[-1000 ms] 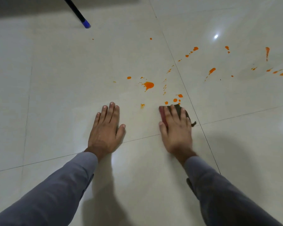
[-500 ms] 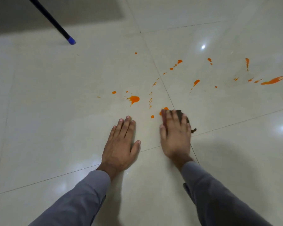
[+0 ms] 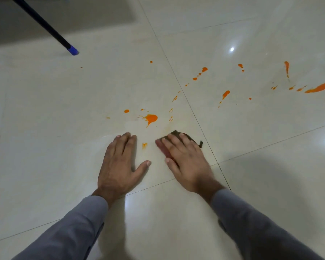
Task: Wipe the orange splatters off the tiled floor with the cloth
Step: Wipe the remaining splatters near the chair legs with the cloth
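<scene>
1. at the far left of the floor [image 3: 45, 147], toward the top, a dark pole [image 3: 39, 21] with a blue tip rested on the pale, glossy tiles, well apart from the mess.
2. left of centre, the left hand [image 3: 120, 166] lay flat on the tile with straight, relaxed fingers, holding nothing and apparently serving as a prop; a small orange smear [image 3: 144, 145] sat just beside its fingertips.
3. just beyond that hand, the biggest blob [image 3: 151, 118] and a few drops around it were untouched, with a faint wet-looking haze on the tile below them.
4. right of centre, the right hand [image 3: 184, 158] pressed the cloth [image 3: 162, 148] flat against the floor, fingers spread over it instead of curling around it. the cloth showed only as a reddish edge by the thumb side and a dark edge past the fingertips.
5. the cloth looked small, light and limp, with a loose frayed corner sticking out on its right; it would likely bunch or slip on such shiny tile, so it seemed best handled by a flat palm pushing down on its middle, not by a pinch at an edge.
6. further right, across the tile joint, more orange splatters [image 3: 225, 93] trailed toward a long streak [image 3: 319, 88] at the right edge, so most of the wiping seemed yet to be done.
</scene>
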